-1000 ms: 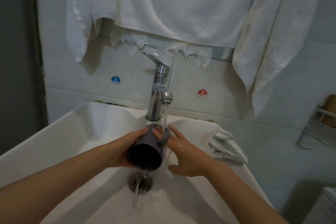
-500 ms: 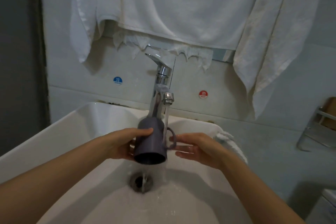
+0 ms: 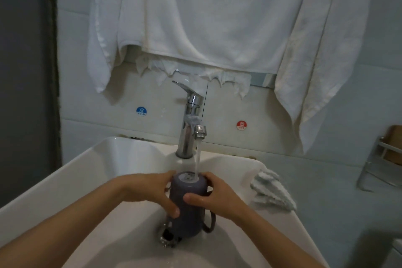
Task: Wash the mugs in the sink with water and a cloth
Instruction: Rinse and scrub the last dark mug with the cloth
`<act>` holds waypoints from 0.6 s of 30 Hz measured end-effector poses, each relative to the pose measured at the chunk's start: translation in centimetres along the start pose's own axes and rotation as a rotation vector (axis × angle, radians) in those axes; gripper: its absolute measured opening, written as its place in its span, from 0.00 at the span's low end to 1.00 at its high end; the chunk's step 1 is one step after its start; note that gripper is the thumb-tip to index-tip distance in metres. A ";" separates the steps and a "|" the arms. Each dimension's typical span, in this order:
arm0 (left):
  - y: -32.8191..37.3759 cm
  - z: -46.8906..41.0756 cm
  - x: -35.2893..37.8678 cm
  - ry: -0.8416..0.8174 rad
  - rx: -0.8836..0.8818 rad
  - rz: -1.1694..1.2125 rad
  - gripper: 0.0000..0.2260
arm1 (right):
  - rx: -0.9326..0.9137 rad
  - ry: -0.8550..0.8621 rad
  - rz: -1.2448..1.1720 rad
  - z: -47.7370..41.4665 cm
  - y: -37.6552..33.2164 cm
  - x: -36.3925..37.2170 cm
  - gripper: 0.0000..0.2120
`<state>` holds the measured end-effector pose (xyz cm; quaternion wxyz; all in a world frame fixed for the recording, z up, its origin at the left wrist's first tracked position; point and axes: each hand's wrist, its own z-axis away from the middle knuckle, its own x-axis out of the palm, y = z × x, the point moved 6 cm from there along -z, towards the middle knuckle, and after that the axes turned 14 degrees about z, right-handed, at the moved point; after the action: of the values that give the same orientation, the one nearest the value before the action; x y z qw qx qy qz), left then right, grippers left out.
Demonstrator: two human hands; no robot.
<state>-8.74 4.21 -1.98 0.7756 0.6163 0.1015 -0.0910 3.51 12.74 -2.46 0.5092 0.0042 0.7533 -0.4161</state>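
A purple mug [image 3: 187,220] is held upside down over the drain [image 3: 168,236] of the white sink [image 3: 71,172], its base up under the running water from the chrome tap [image 3: 191,124]. My left hand [image 3: 148,189] grips the mug's left side, thumb near the lower wall. My right hand [image 3: 215,196] wraps the right side, thumb across the front. The handle [image 3: 210,223] sticks out at the lower right below my right hand. A white textured cloth [image 3: 272,191] lies on the sink's right rim, apart from both hands.
White towels [image 3: 206,17] hang on the wall above the tap. Blue cold [image 3: 141,111] and red hot [image 3: 241,125] stickers sit on the tiles. A metal wall rack [image 3: 382,169] stands at the right edge.
The mug turned fully upside down and dropped lower in the basin. My right hand, held off the mug before, now grips its right side.
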 end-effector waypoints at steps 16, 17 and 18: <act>15.0 2.9 -6.5 0.841 0.515 -0.995 0.33 | -0.017 0.027 0.073 0.4 -0.9 -1.0 0.28; 14.4 2.9 -6.5 0.852 0.516 -0.983 0.34 | -0.024 0.026 0.076 0.4 -1.0 -1.1 0.28; 13.9 2.9 -6.5 0.850 0.510 -0.979 0.35 | -0.026 0.021 0.074 0.4 -1.0 -1.0 0.27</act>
<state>-11.14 4.60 13.44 0.3694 0.6448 0.6378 -0.2022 3.86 12.30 -1.08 0.5163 0.0299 0.7634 -0.3870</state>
